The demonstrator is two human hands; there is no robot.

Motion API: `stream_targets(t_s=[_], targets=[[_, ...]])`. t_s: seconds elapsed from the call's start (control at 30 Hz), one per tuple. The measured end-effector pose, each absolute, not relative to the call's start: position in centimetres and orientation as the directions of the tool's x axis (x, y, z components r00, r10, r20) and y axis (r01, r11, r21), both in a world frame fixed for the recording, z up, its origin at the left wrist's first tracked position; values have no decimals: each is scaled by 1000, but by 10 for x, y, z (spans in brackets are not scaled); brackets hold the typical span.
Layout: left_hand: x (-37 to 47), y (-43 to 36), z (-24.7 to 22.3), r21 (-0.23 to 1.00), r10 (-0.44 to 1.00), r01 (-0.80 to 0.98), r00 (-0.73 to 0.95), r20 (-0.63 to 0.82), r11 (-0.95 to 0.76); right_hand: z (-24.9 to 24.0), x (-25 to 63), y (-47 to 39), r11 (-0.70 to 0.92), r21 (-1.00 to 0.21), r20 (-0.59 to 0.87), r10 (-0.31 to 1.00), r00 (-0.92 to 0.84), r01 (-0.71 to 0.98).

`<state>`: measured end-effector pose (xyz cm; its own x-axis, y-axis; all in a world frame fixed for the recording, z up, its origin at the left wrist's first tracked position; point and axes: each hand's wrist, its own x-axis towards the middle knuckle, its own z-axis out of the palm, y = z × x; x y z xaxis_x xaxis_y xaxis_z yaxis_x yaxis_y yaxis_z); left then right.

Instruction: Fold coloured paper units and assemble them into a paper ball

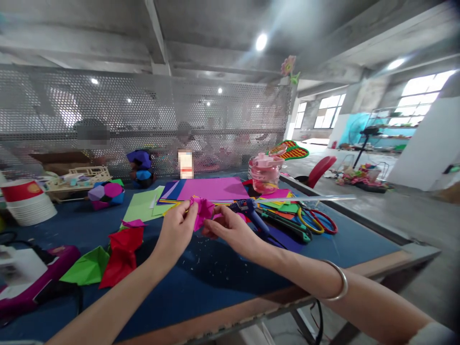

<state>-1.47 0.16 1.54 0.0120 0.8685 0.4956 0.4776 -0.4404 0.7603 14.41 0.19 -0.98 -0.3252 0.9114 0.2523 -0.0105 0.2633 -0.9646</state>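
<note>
Pink paper (206, 207) held up over a blue bench (201, 299)

The crumpled pink paper is held between two bare hands, just above the near middle of the bench. Its left side is pinched by the fingers of the left hand (179, 223). At its right side, the fingers of the right hand (233, 231) are curled close in; whether the paper is gripped by them cannot be told. A metal bracelet (342, 282) is worn on the right arm.

Just beyond the right hand, a blue glue gun (252, 213) is seen, with a green and black cutter (287, 225) and scissors (328, 221) to its right. Behind the hands, coloured sheets (219, 188) are stacked, and a pink jar (265, 173) is placed near them. To the left, a red folded paper (124, 247) and a green folded paper (88, 267) are laid together. Stacked paper cups (30, 208) are set farther left.
</note>
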Motion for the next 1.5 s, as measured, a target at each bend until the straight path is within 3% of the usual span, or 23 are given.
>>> stream_targets(t_s=[0.17, 0.3, 0.47, 0.63, 0.83, 0.97, 1.1, 1.3, 1.4, 1.5], targets=[[-11, 3, 8, 808, 891, 383, 108, 442, -447, -13, 148, 12, 302, -953, 291, 916, -275, -2], [-8, 6, 2, 871, 886, 190, 212, 413, -452, -19, 155, 22, 411, -890, 371, 905, -210, 197], [-8, 2, 7, 882, 864, 143, 321, 388, -449, -18, 162, 24, 512, -732, 492, 853, -171, 450], [-16, -1, 19, 929, 904, 89, 279, 323, -360, -11, 167, 16, 579, -624, 555, 801, -224, 525], [-20, 9, 19, 950, 936, 125, 250, 250, -287, -10, 166, 11, 677, -549, 567, 732, -377, 490], [-21, 14, 12, 894, 891, 230, 347, 294, -385, -10, 165, 11, 660, -548, 550, 747, -372, 514], [-22, 16, 5, 811, 882, 366, 307, 358, -457, -7, 164, 10, 623, -576, 529, 777, -341, 529], [-23, 17, 1, 734, 874, 476, 241, 422, -485, -2, 165, 6, 632, -320, 611, 707, -356, 706], [-22, 18, 2, 793, 889, 404, 246, 386, -456, -4, 166, 6, 654, -262, 641, 668, -378, 710], [-21, 16, 4, 938, 944, 242, 278, 177, -248, -6, 166, 7, 692, -258, 663, 635, -397, 675]])
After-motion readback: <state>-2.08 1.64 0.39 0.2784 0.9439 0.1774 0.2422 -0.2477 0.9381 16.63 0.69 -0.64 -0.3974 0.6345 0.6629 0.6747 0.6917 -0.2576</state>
